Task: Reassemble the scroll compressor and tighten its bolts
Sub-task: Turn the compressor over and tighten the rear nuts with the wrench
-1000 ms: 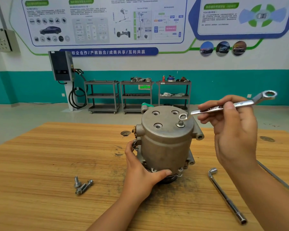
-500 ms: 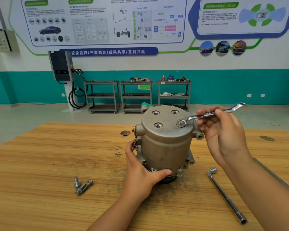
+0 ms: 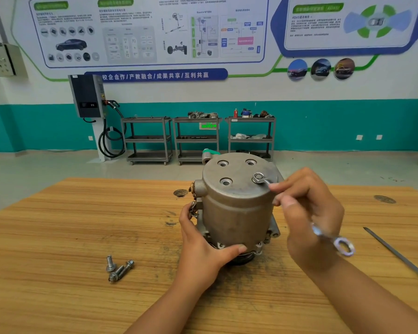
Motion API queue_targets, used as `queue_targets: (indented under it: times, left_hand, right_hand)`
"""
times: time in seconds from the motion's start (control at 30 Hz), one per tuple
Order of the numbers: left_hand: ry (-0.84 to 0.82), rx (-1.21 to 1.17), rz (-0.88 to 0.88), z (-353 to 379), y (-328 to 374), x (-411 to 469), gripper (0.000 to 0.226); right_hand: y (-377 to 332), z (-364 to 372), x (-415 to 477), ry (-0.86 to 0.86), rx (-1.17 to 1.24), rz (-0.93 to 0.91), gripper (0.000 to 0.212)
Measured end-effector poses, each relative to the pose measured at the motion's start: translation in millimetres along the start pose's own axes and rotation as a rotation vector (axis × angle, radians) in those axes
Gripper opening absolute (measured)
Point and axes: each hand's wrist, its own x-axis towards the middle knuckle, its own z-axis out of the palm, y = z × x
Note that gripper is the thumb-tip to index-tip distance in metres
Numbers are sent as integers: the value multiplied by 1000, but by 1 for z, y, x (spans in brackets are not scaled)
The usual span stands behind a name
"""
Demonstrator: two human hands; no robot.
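The grey scroll compressor (image 3: 237, 208) stands upright on the wooden table (image 3: 82, 237). My left hand (image 3: 203, 247) grips its lower left side, thumb across the front. My right hand (image 3: 309, 213) holds a double ring wrench (image 3: 343, 247). One ring of the wrench sits on a bolt (image 3: 258, 175) in the right hole of the top cover, and the free ring sticks out below my hand. Three other holes in the cover (image 3: 226, 182) hold no bolts. Three loose bolts (image 3: 118, 270) lie on the table at the left.
A long thin metal rod (image 3: 396, 254) lies on the table at the right. Behind the table, three grey shelf carts (image 3: 198, 138) and a wall charger (image 3: 87, 97) stand against the teal wall.
The wrench ring dropped from above the bolt onto it. My right hand then swung the handle from pointing right and up round toward me. My left hand kept its grip.
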Motion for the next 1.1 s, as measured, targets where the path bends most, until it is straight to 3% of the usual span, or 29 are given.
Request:
queue_targets:
  times: [0.3, 0.43, 0.57, 0.63, 0.83, 1.1]
  left_hand:
    - [-10, -28, -48, 1, 5, -2, 113]
    - [-13, -13, -28, 1, 4, -1, 116]
    - [-6, -21, -18, 1, 4, -1, 116]
    - [3, -3, -2, 1, 2, 0, 119]
    - [2, 1, 14, 2, -1, 1, 120]
    - [0, -1, -2, 1, 0, 1, 118]
  right_hand:
    - [-11, 17, -4, -222, -485, -340, 9]
    - [-15, 17, -4, -227, -537, -398, 19]
    - [-19, 10, 4, -164, -432, -425, 20]
    - [-20, 5, 9, -102, -308, -346, 11]
    - [-10, -6, 30, 127, 222, 262, 19]
    - [6, -15, 37, 199, 549, 617, 27]
